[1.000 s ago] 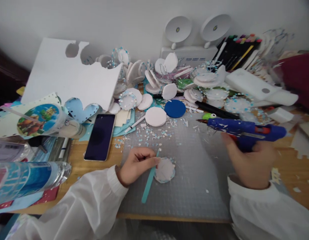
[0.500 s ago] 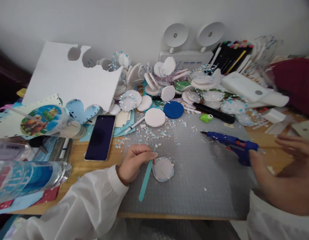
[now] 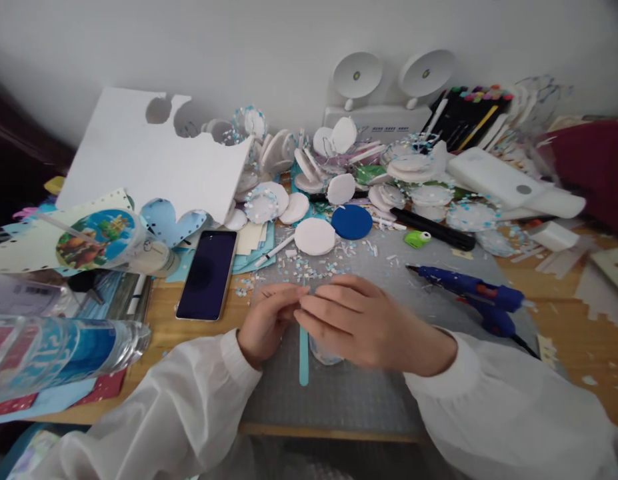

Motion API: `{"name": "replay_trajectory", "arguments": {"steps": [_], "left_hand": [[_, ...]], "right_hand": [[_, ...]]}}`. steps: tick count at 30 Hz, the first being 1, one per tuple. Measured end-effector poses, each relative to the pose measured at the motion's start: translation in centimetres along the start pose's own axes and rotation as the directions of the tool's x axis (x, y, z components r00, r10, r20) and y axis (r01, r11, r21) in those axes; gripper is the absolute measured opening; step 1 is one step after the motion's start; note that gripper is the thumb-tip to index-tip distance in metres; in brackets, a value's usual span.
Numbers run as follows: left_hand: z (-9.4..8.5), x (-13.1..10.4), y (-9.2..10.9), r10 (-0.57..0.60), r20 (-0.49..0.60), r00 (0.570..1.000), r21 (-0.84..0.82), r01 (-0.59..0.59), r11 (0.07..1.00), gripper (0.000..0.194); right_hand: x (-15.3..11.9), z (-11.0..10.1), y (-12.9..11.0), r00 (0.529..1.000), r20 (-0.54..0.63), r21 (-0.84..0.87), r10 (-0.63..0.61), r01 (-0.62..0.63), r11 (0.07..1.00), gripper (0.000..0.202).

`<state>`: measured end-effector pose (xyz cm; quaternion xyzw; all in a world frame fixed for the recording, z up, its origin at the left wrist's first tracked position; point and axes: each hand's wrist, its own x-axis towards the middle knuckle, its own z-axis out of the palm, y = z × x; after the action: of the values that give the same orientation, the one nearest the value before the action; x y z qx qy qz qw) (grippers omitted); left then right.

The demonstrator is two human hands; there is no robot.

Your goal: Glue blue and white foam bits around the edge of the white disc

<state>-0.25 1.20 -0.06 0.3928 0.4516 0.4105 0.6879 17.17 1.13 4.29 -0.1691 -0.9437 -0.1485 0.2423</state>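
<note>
Pinching a flat turquoise stick near its upper end, the left hand had its fingers clamped. The right hand hovered close beside it, fingers together, partly covering a round white disc above a grey gridded mat; any grip there was hidden. A blue glue gun lay to the right.
</note>
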Motion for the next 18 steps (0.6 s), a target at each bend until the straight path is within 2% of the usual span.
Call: {"name": "replay_trajectory", "arguments": {"steps": [3,5,7,9,10,11,13,15,16,18], "left_hand": [[-0.1,-0.1,-0.1,-0.047,0.055,0.997,-0.106,0.053,0.993,0.047],[-0.1,-0.1,-0.2,-0.043,0.076,0.996,-0.117,0.052,0.992,0.05],[-0.1,-0.1,-0.2,-0.021,0.068,0.997,-0.074,0.026,0.997,0.045],[-0.1,-0.1,-0.1,0.042,0.026,0.999,0.064,-0.044,0.997,0.038],[-0.2,0.0,0.1,0.095,0.006,0.996,0.173,-0.094,0.98,0.036],[-0.2,0.0,0.2,0.153,0.0,0.988,0.29,-0.147,0.946,0.035],[-0.3,0.0,0.4,0.239,0.041,0.97,0.483,-0.228,0.845,0.033],[-0.3,0.1,0.4,0.254,0.134,0.958,0.61,-0.281,0.74,0.032],[-0.4,0.1,0.4,0.248,0.188,0.95,0.658,-0.309,0.687,0.031],[-0.4,0.2,0.3,0.226,0.298,0.927,0.73,-0.374,0.572,0.027]], "right_hand": [[0.1,0.3,0.1,0.998,-0.045,-0.048,-0.052,0.05,0.998,0.021],[-0.2,0.0,0.2,0.996,-0.077,-0.031,-0.037,0.034,0.999,0.023],[-0.8,-0.4,0.6,0.991,-0.124,0.045,0.052,-0.047,0.998,0.023],[-1.9,-0.6,1.0,0.959,-0.169,0.17,0.225,-0.197,0.966,0.02],[-2.6,-0.6,1.2,0.92,-0.2,0.236,0.336,-0.288,0.928,0.019],[-3.4,-0.5,1.3,0.862,-0.242,0.296,0.446,-0.372,0.88,0.02],[-4.9,0.1,1.3,0.686,-0.34,0.39,0.643,-0.519,0.761,0.023],[-6.0,0.9,1.1,0.521,-0.367,0.464,0.771,-0.615,0.637,0.022],[-6.4,1.2,1.0,0.469,-0.341,0.507,0.815,-0.638,0.58,0.021],[-6.7,1.8,0.8,0.424,-0.252,0.611,0.87,-0.628,0.482,0.018]]}}
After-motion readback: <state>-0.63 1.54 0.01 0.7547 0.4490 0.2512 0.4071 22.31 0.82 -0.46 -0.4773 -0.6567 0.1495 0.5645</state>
